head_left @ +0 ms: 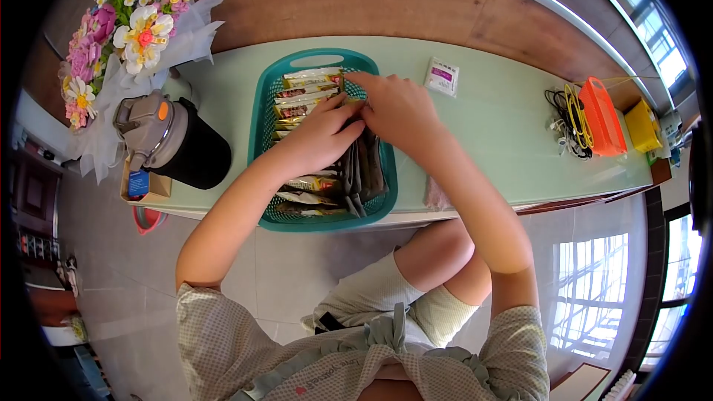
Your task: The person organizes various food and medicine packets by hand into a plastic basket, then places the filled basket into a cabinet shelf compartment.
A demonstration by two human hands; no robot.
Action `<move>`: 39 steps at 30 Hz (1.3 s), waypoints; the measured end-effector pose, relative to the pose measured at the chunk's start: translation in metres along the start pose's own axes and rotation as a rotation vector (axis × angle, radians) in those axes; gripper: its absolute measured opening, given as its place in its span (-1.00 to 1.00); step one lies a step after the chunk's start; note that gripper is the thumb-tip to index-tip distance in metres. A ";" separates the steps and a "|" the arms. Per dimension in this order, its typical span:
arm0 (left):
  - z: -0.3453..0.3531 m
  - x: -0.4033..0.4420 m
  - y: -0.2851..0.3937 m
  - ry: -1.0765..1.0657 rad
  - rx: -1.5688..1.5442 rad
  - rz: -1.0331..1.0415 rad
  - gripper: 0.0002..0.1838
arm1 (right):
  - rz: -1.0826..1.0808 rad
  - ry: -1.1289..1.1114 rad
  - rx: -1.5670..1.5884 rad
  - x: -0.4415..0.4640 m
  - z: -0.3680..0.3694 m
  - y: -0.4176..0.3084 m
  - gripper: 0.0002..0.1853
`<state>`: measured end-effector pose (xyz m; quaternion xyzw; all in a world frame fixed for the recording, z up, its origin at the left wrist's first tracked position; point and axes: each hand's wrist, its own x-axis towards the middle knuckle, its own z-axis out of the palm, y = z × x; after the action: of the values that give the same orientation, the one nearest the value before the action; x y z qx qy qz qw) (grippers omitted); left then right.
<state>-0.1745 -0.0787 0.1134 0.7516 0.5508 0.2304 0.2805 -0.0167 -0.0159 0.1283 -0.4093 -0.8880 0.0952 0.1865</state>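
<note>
A teal plastic basket [256, 119] stands near the front edge of the pale green tabletop. Upright in its left part is a row of shiny food packets [297, 110] with yellow and printed faces. Dark packets [370, 167] stand along its right part. My left hand [321, 137] reaches over the row, its fingers bent together at the middle of the basket. Beside it, my right hand [397, 110] comes over the right rim, the index finger reaching to the row's far end and the other fingers curled. Both sets of fingertips meet among the packets, and what they grip is hidden.
On the left stand a black tumbler [197, 145] with a grey lid and a bouquet [134, 37] in white wrap. A small white sachet [443, 76] lies right of the basket. Farther right are cables [573, 122], an orange holder [603, 119] and a yellow box [642, 125].
</note>
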 end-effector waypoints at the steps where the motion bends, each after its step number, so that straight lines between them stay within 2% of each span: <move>1: -0.001 0.000 0.001 -0.015 0.011 -0.026 -0.52 | 0.017 0.002 0.019 0.001 0.002 0.002 -0.45; 4: -0.004 -0.003 0.008 -0.028 0.006 -0.038 -0.51 | 0.001 0.126 0.206 -0.004 0.005 0.011 -0.40; 7: -0.007 -0.003 0.012 -0.059 0.005 -0.049 -0.51 | 0.083 0.084 0.315 -0.006 0.007 0.013 -0.34; 10: -0.009 -0.002 0.016 -0.089 0.020 -0.074 -0.50 | 0.078 0.143 0.384 -0.006 0.019 0.020 -0.30; 13: -0.009 -0.001 0.010 -0.065 -0.042 -0.035 -0.48 | 0.106 0.166 0.607 -0.007 0.035 0.030 -0.31; 16: -0.009 0.001 0.005 -0.119 -0.252 -0.043 -0.46 | 0.121 0.127 0.866 -0.012 0.038 0.033 -0.34; 19: -0.019 -0.013 0.026 -0.092 -0.200 -0.137 -0.46 | 0.115 0.078 1.040 -0.027 0.027 0.027 -0.42; 22: -0.019 -0.026 0.040 0.045 0.028 0.031 -0.45 | 0.104 0.129 1.073 -0.037 0.023 0.028 -0.47; 25: -0.010 -0.037 0.066 0.152 0.124 0.182 -0.44 | 0.125 0.148 1.119 -0.046 0.020 0.034 -0.50; 28: 0.010 -0.044 0.091 0.145 0.057 0.284 -0.37 | 0.154 0.105 1.199 -0.058 0.013 0.043 -0.53; 30: 0.023 -0.043 0.102 0.060 -0.044 0.350 -0.31 | 0.082 0.151 1.256 -0.066 0.016 0.053 -0.55; 35: 0.068 -0.025 0.111 0.193 -0.059 0.502 -0.30 | 0.081 0.185 1.215 -0.095 0.002 0.066 -0.61; 39: 0.108 -0.004 0.101 0.232 -0.219 0.437 -0.29 | 0.107 0.219 1.205 -0.110 0.011 0.095 -0.66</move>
<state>-0.0344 -0.1248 0.1018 0.7864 0.3757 0.4284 0.2387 0.1099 -0.0385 0.0604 -0.2834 -0.6318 0.5471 0.4703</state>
